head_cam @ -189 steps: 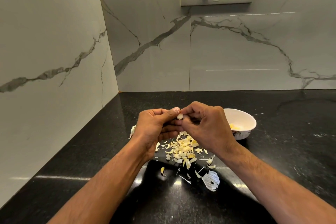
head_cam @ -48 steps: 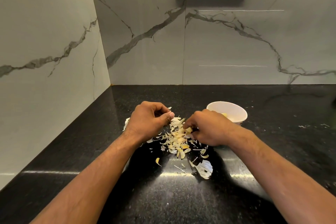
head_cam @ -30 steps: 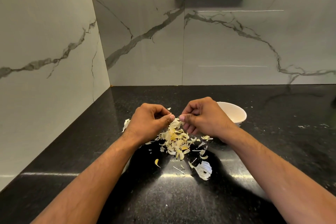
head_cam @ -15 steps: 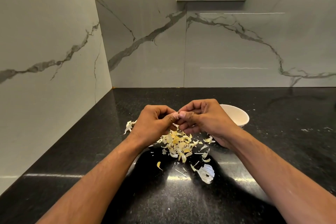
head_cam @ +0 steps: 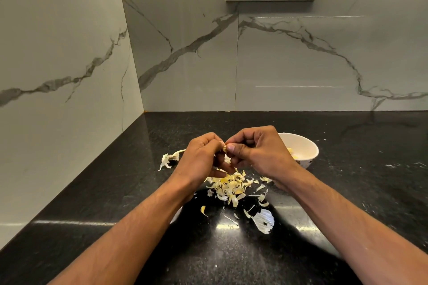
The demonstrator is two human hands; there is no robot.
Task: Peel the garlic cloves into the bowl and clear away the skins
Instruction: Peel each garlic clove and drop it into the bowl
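Both hands are working one garlic clove (head_cam: 224,148) above the skin pile (head_cam: 230,186) — left hand (head_cam: 201,157) and right hand (head_cam: 257,149) are each pinching it between thumb and fingertips. Clove is looking small, light, probably slick once bare — best pinched at its ends. The bowl (head_cam: 303,149) is sitting just behind the right hand.

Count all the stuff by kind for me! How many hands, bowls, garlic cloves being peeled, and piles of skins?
Hands: 2, the left hand and the right hand
Bowls: 1, the white bowl
Garlic cloves being peeled: 1, the clove pinched between both hands
Piles of skins: 1, the pile of skins on the counter
Total: 5
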